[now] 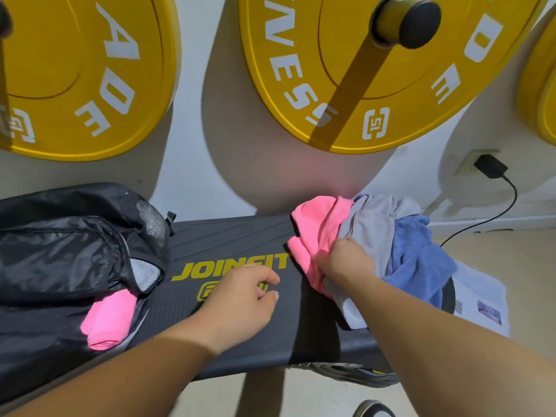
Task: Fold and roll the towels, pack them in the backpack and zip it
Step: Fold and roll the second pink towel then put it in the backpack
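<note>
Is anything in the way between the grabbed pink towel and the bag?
Only the left hand, above the bench between the pink towel and the backpack. A rolled towel already lies in the backpack's opening.

Gym or home workout rm. Big yellow bumper plates (361, 70) w/ white lettering hang on wall pegs (406, 21), 3 in view. Below sits a black textured surface (234, 236) printed JOINFIT in yellow, i.e. fitness-brand gear. Plain white wall (192, 176), black plug adapter (490, 165) in a socket.

The backpack (60, 251) lies left on the bench (228, 236), the loose towels (376, 236) right.
</note>
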Demonstrator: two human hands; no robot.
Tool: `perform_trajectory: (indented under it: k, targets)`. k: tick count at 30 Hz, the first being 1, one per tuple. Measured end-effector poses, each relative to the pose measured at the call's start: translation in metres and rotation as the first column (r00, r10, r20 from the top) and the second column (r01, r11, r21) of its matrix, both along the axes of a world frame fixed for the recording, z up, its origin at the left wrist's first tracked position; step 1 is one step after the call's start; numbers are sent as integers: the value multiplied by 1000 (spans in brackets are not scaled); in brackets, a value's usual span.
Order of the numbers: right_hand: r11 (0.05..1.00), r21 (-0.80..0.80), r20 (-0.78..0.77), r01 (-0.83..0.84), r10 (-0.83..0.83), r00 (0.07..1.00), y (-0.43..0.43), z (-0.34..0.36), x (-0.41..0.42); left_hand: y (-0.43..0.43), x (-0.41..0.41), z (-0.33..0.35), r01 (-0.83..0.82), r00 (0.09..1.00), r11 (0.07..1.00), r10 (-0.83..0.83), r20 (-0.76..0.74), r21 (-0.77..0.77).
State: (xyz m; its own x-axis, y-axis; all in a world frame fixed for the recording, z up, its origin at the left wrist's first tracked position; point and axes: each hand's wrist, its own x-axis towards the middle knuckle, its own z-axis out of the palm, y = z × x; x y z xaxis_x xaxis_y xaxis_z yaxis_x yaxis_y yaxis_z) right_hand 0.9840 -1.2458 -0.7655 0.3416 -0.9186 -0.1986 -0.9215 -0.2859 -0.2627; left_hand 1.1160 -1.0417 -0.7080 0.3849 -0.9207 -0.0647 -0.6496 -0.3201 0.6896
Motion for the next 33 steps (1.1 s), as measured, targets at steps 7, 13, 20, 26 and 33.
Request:
perform_trajectory:
  k: [7, 13, 20, 26, 33]
  targets:
    - [994, -106, 10, -9, 10, 1000, -3, 6, -5, 1, 4, -2, 4, 1000, 1000, -4, 8, 15]
    - [989, -134, -197, -68, 41, 980, 7, 0, -13, 12, 6, 10, -15, 1000, 1000, 15, 8, 5]
    - [952, -288, 199, -100, 162, 967, 18, 49, -4, 20, 17, 16, -28, 999, 998, 27, -24, -51]
    - [999, 12, 718, -35, 16, 695, 68, 148, 29, 27, 22, 53, -98, 995, 981, 94, -33, -168]
    - [795, 158, 733, -585, 303, 609, 146, 255, 12, 49, 15, 137, -71, 994, 912, 33, -101, -403]
